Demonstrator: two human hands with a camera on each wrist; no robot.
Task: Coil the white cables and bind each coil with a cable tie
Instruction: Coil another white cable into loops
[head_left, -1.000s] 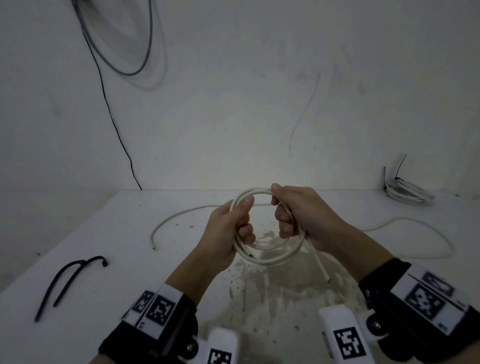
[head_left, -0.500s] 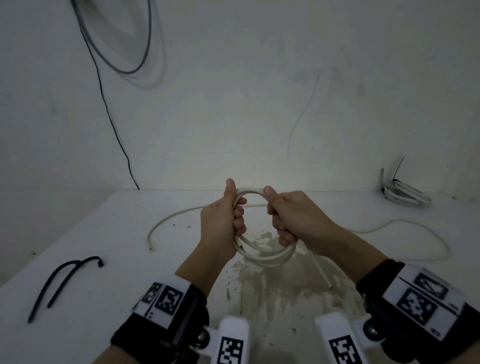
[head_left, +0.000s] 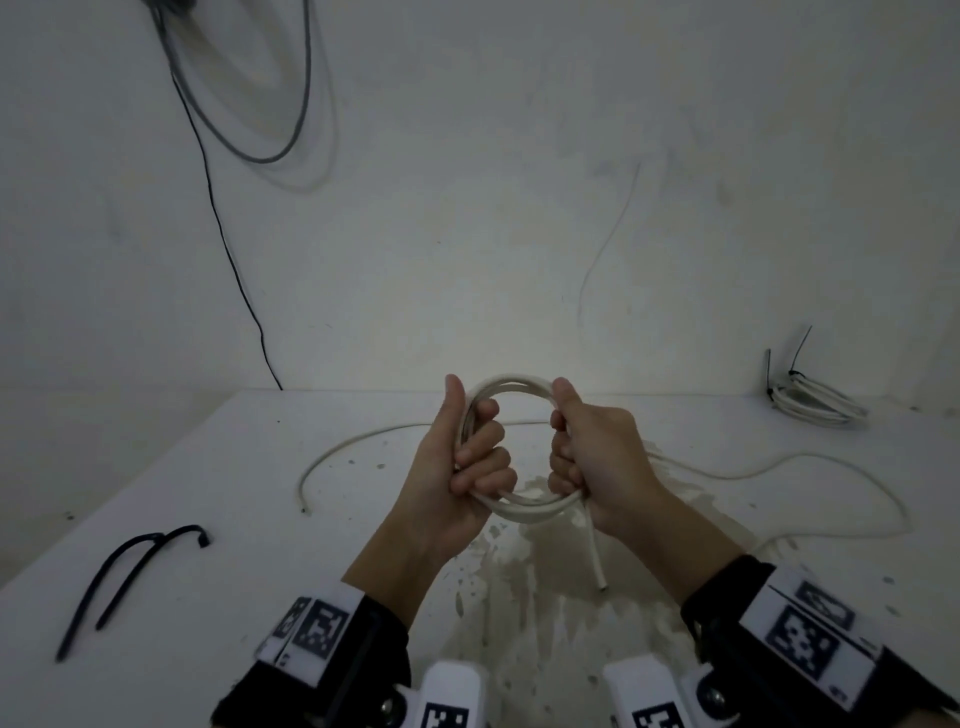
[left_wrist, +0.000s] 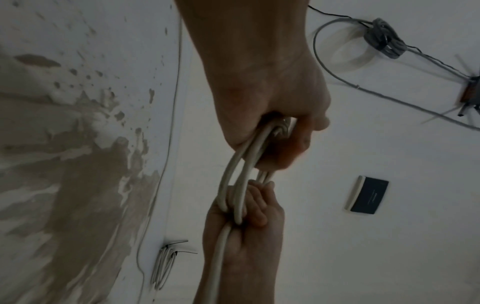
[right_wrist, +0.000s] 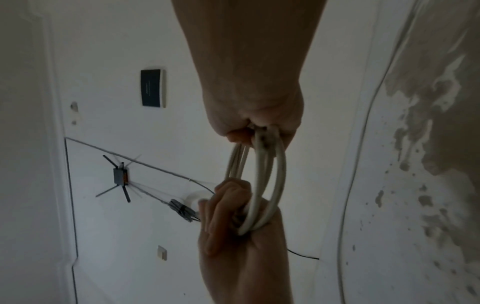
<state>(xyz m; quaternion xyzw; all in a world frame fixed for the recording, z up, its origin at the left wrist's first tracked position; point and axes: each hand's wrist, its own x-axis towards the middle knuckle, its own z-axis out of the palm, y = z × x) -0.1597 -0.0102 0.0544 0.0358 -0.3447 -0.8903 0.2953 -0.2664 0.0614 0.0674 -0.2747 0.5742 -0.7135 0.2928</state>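
Black plastic cable ties (head_left: 130, 577) lie unused at the left of the white worktop (head_left: 208, 649). Above its middle, the left hand (head_left: 457, 467) and right hand (head_left: 597, 457) each clench one side of the round coil of white cable (head_left: 524, 509), short tail dangling. Coiling looks finished; next, one hand must keep the loops together while the other fetches a tie.

No words or numbers can be read. The wristbands (head_left: 317, 626) carry only black-and-white square code markers, and the faint line of print on the dark wall panel (left_wrist: 368, 195) is too small.
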